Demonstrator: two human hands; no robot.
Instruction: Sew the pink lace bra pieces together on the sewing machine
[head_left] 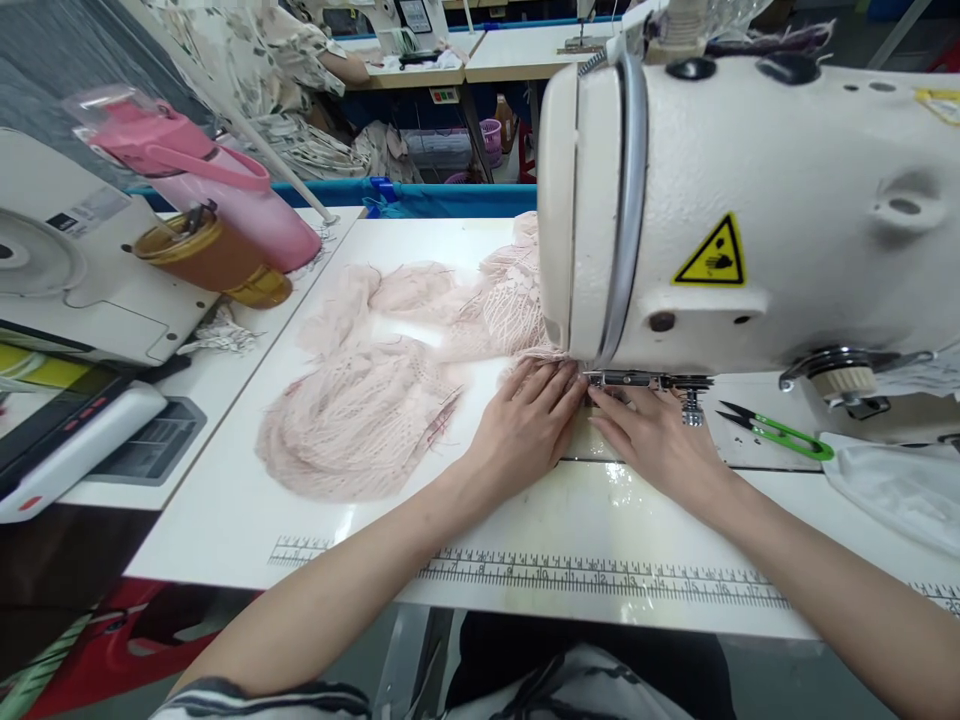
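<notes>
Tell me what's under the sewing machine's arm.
Under the sewing machine, the right hand lies by the metal presser parts, with green snips farther right. The left hand is beside it, near pink lace. Whatever lies beneath the hands is covered.

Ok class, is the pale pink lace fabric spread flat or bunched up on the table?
Bunched up: the pale pink lace fabric lies in rumpled, overlapping folds, with the white tabletop showing between them.
</notes>
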